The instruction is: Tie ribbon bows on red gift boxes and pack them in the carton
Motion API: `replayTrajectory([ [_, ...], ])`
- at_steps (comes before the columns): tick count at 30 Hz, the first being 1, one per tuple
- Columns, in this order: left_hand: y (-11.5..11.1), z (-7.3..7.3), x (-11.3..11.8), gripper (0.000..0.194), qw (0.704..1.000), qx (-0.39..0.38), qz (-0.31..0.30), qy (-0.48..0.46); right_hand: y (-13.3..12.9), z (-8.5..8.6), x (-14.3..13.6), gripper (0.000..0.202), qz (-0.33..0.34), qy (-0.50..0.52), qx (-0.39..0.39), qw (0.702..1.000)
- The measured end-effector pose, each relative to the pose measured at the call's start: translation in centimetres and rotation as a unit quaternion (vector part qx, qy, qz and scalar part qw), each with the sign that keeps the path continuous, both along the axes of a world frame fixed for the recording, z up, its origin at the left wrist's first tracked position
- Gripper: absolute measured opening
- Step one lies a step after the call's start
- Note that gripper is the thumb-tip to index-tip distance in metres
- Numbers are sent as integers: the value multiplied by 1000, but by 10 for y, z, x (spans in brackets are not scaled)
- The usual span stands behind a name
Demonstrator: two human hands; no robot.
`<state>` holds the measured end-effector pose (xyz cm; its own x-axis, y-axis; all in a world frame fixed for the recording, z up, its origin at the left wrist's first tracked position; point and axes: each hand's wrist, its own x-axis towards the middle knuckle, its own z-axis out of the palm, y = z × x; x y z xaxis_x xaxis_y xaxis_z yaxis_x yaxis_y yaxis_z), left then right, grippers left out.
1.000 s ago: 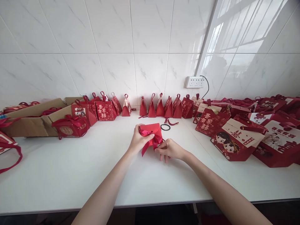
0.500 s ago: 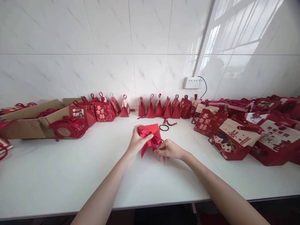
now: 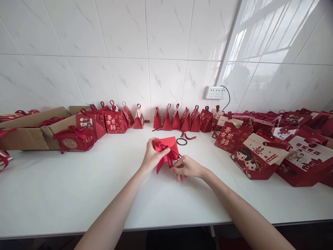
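A small bright red gift box (image 3: 169, 141) sits at the middle of the white table, with a dark red ribbon (image 3: 161, 164) tied in a bow across its front. My left hand (image 3: 153, 155) grips the box by its left side, its thumb pressed on the bow. Between the thumb and fingers of my right hand (image 3: 186, 168) is one hanging end of the ribbon, at the box's lower right. Just behind the box lie a black ring-shaped band (image 3: 181, 141) and a loose strip of dark red ribbon (image 3: 190, 137).
Several red gift boxes (image 3: 174, 122) with loop handles line the tiled wall. A cardboard box (image 3: 24, 138) stands at left beside a red ribboned box (image 3: 74, 139). Many red gift bags (image 3: 256, 156) crowd the right side. A power strip (image 3: 214, 92) is on the wall.
Both hands keep almost the same hold on the box and ribbon. The camera view has tilted slightly.
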<state>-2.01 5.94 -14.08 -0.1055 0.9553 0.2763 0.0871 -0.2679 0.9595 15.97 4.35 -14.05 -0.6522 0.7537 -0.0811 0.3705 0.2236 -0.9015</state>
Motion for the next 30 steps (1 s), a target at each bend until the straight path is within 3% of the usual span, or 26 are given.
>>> replayTrajectory([
  [12, 0, 2, 0, 52, 1000, -10, 2, 29, 3, 2, 7, 31, -8, -16, -4, 1000],
  [20, 1, 2, 0, 52, 1000, -4, -14, 14, 8, 4, 9, 64, -155, 67, 19, 985],
  [26, -1, 4, 1, 52, 999, -7, -16, 31, 3, 12, 7, 60, -175, 111, -5, 978],
  [30, -2, 4, 2, 51, 999, -11, -7, 41, 3, 15, 8, 61, -167, 58, -61, 982],
])
